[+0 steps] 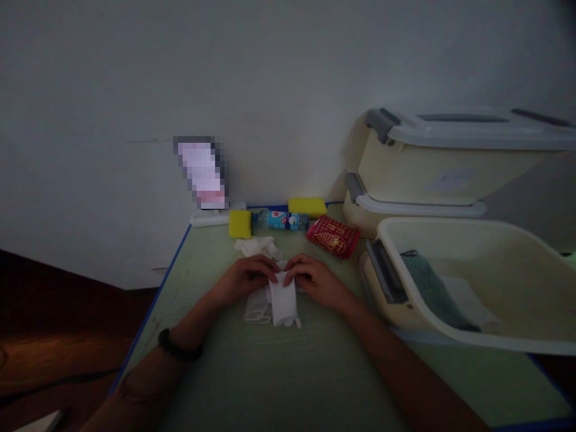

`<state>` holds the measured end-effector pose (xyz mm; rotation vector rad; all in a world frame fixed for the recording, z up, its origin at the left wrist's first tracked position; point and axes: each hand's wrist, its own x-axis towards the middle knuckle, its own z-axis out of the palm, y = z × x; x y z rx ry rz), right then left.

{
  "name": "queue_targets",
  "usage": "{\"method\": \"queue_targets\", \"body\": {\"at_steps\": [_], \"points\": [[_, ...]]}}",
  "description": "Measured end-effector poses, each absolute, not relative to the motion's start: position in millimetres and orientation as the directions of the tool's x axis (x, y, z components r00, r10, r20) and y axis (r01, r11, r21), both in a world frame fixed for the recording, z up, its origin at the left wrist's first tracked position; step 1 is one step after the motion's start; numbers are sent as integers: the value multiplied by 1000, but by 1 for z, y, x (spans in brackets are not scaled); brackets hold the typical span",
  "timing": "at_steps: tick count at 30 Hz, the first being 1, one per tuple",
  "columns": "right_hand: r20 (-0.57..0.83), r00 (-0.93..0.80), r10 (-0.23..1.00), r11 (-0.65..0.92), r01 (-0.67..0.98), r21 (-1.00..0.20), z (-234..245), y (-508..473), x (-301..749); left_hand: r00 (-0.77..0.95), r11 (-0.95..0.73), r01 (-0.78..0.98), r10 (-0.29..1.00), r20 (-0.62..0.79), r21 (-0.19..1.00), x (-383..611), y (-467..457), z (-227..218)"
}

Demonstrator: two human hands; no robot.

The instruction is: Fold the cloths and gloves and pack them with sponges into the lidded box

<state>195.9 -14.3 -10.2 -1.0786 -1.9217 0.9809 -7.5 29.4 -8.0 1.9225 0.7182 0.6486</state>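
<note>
Both hands meet over the middle of the table at a folded white cloth [284,303], which hangs toward me from the fingertips. My left hand [252,276] pinches its upper left edge between thumb and fingers. Opposite it, my right hand [312,279] pinches the upper right edge. Under and left of the cloth lies a thin, pale, see-through piece [257,305] with a white loop at its near end; its kind is unclear. Just beyond my hands is a crumpled white cloth [258,246], partly hidden by my left fingers.
Along the back lie a yellow block [240,224], a bottle with a blue label [281,220], another yellow block [307,207] and a red packet [333,236]. A blurred phone [202,171] stands back left. At right, an open cream bin [517,258] holds green netting; lidded boxes [432,174] stand behind.
</note>
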Motion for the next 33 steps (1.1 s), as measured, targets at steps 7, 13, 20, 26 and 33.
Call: {"method": "queue_targets", "body": {"at_steps": [7,13,20,26,33], "points": [[116,-368,923,234,294,-927,-6,-18,195,698,-408,162,691,188,899,-9,29,-4],[66,-291,954,176,371,-912,-7,-20,188,549,-413,111,783,291,904,-8,28,-4],[62,-216,974,124,286,-950,2,-21,191,459,-132,-78,875,153,988,-3,22,-4],[29,-122,992,45,132,-990,1,-22,188,508,43,84,858,-80,996,4,16,1],[19,-29,999,20,32,-999,0,-20,187,493,186,133,839,-228,973,8,13,0]]}}
